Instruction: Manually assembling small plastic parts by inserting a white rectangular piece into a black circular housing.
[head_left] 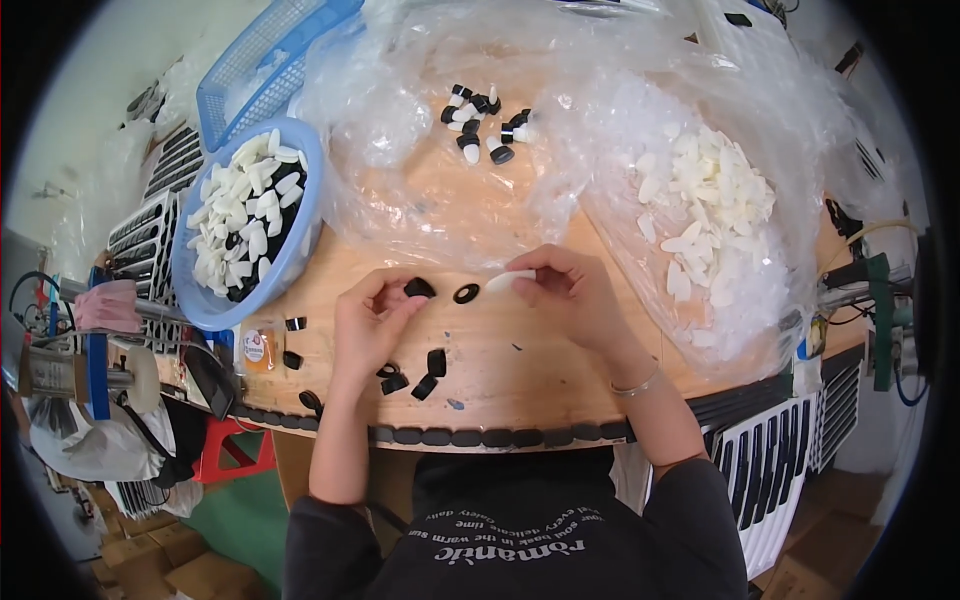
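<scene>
My left hand (372, 325) pinches a small black ring cap (419, 288) between thumb and fingers above the wooden table (520, 370). My right hand (570, 290) holds a white plastic tip (508, 279) by one end, its free end pointing left. Between the two hands a loose black ring (466, 293) lies on the table. Several more black caps (420, 375) lie near my left wrist.
A blue bowl (300, 255) at the left holds white tips and black caps. A clear bag with a heap of white tips (710, 215) lies at the right. Assembled black-and-white pieces (485, 125) sit on plastic sheeting at the back. A blue basket (262, 62) stands behind the bowl.
</scene>
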